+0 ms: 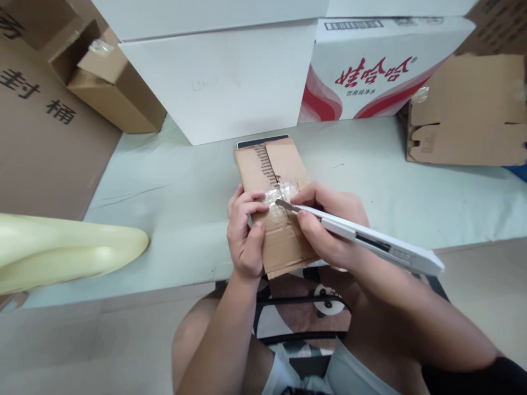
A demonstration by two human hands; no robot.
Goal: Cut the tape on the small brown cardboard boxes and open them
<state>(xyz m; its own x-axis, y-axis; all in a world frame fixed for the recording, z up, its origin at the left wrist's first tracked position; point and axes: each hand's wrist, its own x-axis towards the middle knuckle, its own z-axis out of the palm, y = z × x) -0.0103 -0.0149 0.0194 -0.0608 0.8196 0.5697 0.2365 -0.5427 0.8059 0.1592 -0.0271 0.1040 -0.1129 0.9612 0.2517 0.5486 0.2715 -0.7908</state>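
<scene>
A flat brown cardboard piece (288,241) lies near the front edge of the table, its upper layer torn along a corrugated strip. Crinkled clear tape (283,193) covers its middle. My left hand (247,236) grips the cardboard's left edge, fingertips on the tape and thumb on top. In my right hand (329,219) is a white utility knife (379,241), held like a pen. Its blade is out, with the tip at the tape; whether it cuts in, I cannot tell. A dark, white-rimmed flat object (263,141) shows beyond the cardboard's far end.
White boxes (247,82) stand along the back, one printed in red (370,77). Brown cartons (119,88) are at the left, and a folded cardboard box (469,115) sits at the right. A pale yellow rounded object (69,252) juts over the table (181,219) from the left.
</scene>
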